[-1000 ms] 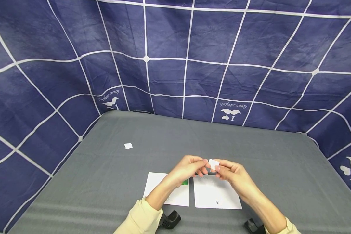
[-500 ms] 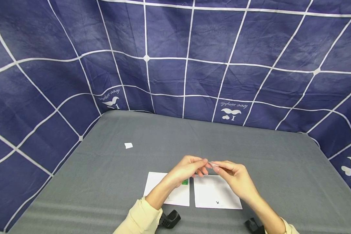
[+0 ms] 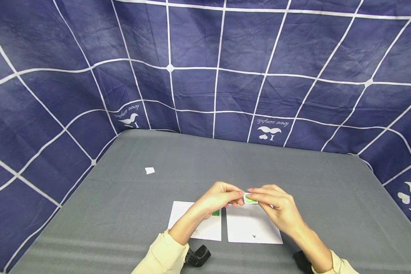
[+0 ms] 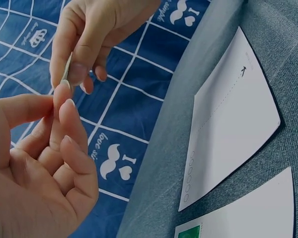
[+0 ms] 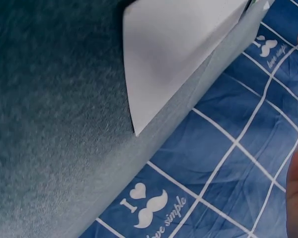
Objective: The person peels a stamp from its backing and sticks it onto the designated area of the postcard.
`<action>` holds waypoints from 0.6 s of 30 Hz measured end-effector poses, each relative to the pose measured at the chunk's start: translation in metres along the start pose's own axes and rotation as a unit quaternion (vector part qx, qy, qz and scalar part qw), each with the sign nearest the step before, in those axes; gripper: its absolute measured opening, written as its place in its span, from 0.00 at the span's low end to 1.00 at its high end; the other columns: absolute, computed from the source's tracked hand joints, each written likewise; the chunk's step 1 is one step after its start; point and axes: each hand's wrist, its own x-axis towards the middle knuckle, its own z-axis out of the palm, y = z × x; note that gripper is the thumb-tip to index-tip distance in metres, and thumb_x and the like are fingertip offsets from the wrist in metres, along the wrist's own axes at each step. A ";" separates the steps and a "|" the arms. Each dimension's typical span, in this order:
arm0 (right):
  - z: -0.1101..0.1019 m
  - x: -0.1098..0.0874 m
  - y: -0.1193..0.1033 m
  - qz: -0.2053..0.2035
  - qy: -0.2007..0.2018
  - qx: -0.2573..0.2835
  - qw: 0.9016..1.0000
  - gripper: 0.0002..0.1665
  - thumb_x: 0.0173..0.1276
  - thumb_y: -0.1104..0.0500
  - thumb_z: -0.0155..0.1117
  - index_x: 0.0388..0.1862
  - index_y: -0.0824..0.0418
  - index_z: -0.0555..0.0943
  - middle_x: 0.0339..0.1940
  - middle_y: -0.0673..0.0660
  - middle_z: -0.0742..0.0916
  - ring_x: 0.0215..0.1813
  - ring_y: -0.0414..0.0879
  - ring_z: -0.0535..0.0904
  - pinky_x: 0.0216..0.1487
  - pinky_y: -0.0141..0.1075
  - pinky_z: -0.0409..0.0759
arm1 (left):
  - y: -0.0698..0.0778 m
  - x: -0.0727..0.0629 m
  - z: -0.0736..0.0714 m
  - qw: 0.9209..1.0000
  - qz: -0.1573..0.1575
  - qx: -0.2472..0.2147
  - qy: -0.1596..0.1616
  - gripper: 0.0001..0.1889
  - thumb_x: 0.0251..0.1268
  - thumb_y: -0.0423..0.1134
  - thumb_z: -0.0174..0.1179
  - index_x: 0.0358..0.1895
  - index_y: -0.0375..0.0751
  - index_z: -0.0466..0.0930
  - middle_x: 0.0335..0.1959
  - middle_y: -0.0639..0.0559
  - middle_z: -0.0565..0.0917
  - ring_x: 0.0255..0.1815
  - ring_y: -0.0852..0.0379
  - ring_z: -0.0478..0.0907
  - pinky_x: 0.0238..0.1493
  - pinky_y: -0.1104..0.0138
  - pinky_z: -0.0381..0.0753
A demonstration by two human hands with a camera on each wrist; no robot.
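Note:
Both hands meet above two white envelopes on the grey surface. Between their fingertips is a small white-edged green stamp. My left hand pinches its left side between thumb and forefinger. On the other side, my right hand pinches it too, the fingers lying over part of its face. In the left wrist view the stamp appears almost edge-on. The right envelope has a small dark bird-like mark and a row of circles. The left envelope, partly behind my left forearm, bears a green stamp.
A small white paper piece lies at the far left of the grey surface. Behind the surface hangs a dark blue cloth with white grid lines. Black wrist devices, such as the left one, sit under the forearms.
The stamp has turned from its white side, through edge-on, to show green. My right fingers have shifted over its face, while the left hand has barely moved.

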 end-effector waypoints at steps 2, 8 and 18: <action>-0.001 0.000 0.000 0.007 -0.007 -0.002 1.000 0.17 0.73 0.52 0.55 0.36 0.58 0.88 0.40 0.54 0.88 0.40 0.48 0.80 0.45 0.26 0.73 | 0.000 0.000 -0.001 1.000 -0.005 0.000 -0.007 0.12 0.65 0.36 0.57 0.41 0.30 0.85 0.23 0.55 0.82 0.24 0.64 0.75 0.26 0.71 0.66; -0.006 0.002 -0.002 0.039 -0.032 -0.025 0.998 0.18 0.74 0.51 0.54 0.35 0.57 0.88 0.39 0.56 0.84 0.40 0.48 0.76 0.38 0.25 0.70 | -0.001 0.001 0.000 1.000 -0.016 -0.005 -0.014 0.11 0.63 0.37 0.59 0.40 0.31 0.85 0.21 0.56 0.81 0.23 0.64 0.75 0.27 0.70 0.66; 0.001 0.003 -0.014 0.049 -0.034 -0.168 0.984 0.26 0.72 0.40 0.51 0.38 0.58 0.87 0.38 0.56 0.82 0.42 0.55 0.77 0.41 0.49 0.72 | -0.003 0.002 0.003 0.998 -0.023 -0.011 0.051 0.11 0.64 0.38 0.60 0.40 0.35 0.86 0.22 0.56 0.83 0.22 0.63 0.75 0.27 0.69 0.66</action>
